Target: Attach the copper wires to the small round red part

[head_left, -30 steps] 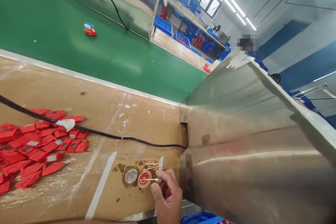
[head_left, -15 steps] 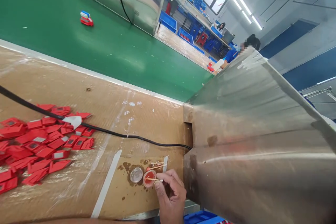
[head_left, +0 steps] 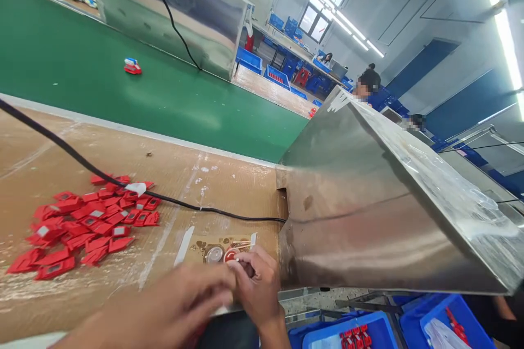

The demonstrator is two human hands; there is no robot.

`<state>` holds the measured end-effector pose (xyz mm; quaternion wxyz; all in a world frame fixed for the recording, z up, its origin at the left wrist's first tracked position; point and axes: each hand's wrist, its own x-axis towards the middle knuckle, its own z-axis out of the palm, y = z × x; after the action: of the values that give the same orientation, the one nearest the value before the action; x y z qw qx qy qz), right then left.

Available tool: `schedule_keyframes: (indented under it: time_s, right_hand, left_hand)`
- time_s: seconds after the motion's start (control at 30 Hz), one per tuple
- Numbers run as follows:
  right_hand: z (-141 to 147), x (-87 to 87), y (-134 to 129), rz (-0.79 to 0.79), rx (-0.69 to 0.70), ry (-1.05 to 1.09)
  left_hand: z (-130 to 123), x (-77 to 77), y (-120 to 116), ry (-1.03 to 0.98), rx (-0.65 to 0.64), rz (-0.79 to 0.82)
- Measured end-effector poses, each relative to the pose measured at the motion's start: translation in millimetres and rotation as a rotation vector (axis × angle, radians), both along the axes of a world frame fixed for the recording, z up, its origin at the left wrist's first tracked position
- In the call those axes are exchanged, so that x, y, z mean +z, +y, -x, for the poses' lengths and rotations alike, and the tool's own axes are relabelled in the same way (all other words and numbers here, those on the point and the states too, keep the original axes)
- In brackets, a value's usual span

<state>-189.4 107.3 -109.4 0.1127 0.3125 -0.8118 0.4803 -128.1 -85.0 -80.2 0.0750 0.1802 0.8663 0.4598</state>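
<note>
Right hand (head_left: 257, 274) curled just beside the small red cup (head_left: 230, 254) on the table (head_left: 229, 188), left hand (head_left: 190, 290) blurred close by, either grip impossible to tell; such crowding could plausibly bump the cup and spill it.

Beyond the far edge of the desk (head_left: 237, 191), strip lights (head_left: 507, 41) and windows (head_left: 314, 23) brighten a pale wall (head_left: 282, 0) and long worktable (head_left: 295, 46); past its right edge, what seems speckled floor (head_left: 311, 301) shows.
</note>
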Motion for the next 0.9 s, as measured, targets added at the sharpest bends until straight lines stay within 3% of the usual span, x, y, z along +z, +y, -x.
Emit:
schedule_keyframes:
  time_s: [0.07, 0.13, 0.33, 0.5, 0.63, 0.73, 0.9]
  right_hand:
    - [-0.8, 0.7, -2.1, 0.005, 0.033, -0.002]
    - [-0.9, 0.0, -3.3, -0.001, 0.043, -0.008]
    - [2.0, -9.7, -1.1, -0.049, -0.009, 0.014]
    - [-0.5, -13.0, -1.8, -0.053, -0.019, -0.019]
    - [0.3, -10.4, 9.6, -0.036, -0.019, -0.083]
    - [1.6, -12.0, 24.8, 0.023, -0.111, -0.118]
    - [0.5, -30.6, 32.0, -0.027, -0.276, -0.009]
  left_hand:
    - [16.1, 3.5, -7.3, -0.040, 0.089, -0.046]
    - [28.1, 7.9, -11.7, -0.098, 0.151, 0.026]
    - [35.0, 26.3, -1.8, -0.167, 0.088, 0.182]
    - [37.5, 31.3, 8.6, -0.206, 0.097, 0.316]
    - [40.3, 29.0, 12.1, -0.182, 0.088, 0.425]
    - [41.5, 22.4, 9.9, -0.159, 0.073, 0.450]
    - [49.1, 3.2, -1.5, -0.091, 0.066, 0.435]
